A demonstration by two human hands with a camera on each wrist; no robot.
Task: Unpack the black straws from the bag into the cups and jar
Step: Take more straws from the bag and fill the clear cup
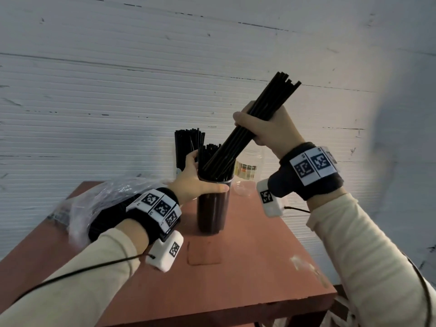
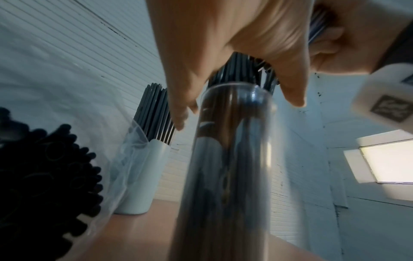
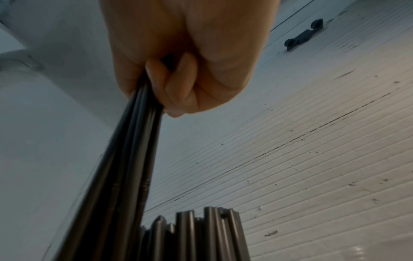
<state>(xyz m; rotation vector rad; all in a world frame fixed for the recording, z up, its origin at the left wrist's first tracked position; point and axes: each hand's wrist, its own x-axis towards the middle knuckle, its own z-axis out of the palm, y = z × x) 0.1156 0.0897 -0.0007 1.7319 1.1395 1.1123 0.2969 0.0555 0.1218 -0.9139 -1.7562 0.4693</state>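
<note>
A tall clear cup (image 1: 213,208) full of black straws stands mid-table; my left hand (image 1: 195,180) grips its rim, thumb across the front. In the left wrist view the same cup (image 2: 225,159) rises between the fingers (image 2: 178,106) and thumb. My right hand (image 1: 266,128) grips a bundle of black straws (image 1: 247,128), tilted, with its lower end inside the cup's mouth. In the right wrist view the fingers (image 3: 178,84) curl round that bundle (image 3: 125,159). A white cup (image 2: 143,176) packed with straws stands behind. The clear plastic bag (image 1: 99,204) with remaining straws (image 2: 44,176) lies at the left.
A clear jar with a label (image 1: 247,171) stands behind the tall cup at the right. The red-brown table (image 1: 236,267) ends close on the right and front. A white ribbed wall (image 1: 118,90) stands right behind the table.
</note>
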